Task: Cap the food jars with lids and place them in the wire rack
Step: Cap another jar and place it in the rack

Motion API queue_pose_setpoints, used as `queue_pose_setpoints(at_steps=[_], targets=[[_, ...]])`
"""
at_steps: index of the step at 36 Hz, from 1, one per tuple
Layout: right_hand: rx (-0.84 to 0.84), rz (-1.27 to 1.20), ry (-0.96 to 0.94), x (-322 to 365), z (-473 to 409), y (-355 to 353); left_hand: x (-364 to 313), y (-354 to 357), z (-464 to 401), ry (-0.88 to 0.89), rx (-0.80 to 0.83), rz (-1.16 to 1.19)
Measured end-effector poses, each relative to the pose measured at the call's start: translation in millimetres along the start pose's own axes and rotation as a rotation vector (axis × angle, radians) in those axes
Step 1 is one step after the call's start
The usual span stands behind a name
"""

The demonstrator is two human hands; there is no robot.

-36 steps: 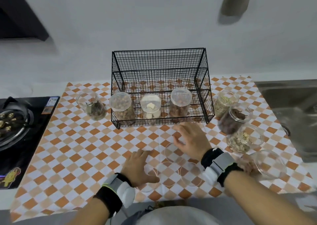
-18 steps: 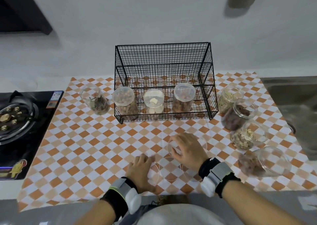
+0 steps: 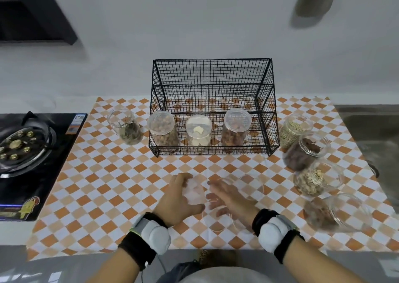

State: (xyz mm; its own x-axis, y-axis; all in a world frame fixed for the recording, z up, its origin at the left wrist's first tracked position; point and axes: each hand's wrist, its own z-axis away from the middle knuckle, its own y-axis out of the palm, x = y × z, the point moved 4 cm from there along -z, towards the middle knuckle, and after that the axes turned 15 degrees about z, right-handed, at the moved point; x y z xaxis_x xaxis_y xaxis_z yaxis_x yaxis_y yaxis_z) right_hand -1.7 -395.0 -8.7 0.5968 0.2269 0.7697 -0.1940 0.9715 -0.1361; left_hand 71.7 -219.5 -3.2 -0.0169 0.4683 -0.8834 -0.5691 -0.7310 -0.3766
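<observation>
Clear lid [image 3: 195, 191] gripped in left hand [image 3: 177, 198], thumb and fingers curled round its rim. Right hand [image 3: 231, 198] just beside it, fingers loose, resting on more lids [image 3: 250, 187] on desk [image 3: 112, 187]. Rack [image 3: 212, 107] beyond both hands with three capped jars [image 3: 198, 131]. Open jars [image 3: 311, 179] right of right hand, one jar [image 3: 126, 126] far left of rack.

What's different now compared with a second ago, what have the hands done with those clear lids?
The left hand has moved up off the mat and taken hold of a clear lid. The right hand has drawn back toward the body and now lies open over the other lids. The three capped jars in the wire rack and the open jars beside it stayed put.
</observation>
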Motion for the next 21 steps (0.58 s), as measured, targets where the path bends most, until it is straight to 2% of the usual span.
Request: queue_pose_setpoints(at_steps=[4,10,18,21], targets=[[0.093,-0.205,0.003,-1.9,-0.6,8.6,-13.4,2.0,2.8,0.052,-0.014,0.068],[0.048,-0.182,-0.05,3.6,0.2,7.0,-25.4,5.0,0.7,0.11,0.019,0.055],[0.084,-0.312,-0.068,11.6,-1.7,-3.4,-30.4,5.0,-13.5,0.184,0.11,0.075],[0.056,-0.302,-0.093,16.1,-4.5,-8.4,-36.8,-7.6,-14.3,0.208,-0.005,0.102]])
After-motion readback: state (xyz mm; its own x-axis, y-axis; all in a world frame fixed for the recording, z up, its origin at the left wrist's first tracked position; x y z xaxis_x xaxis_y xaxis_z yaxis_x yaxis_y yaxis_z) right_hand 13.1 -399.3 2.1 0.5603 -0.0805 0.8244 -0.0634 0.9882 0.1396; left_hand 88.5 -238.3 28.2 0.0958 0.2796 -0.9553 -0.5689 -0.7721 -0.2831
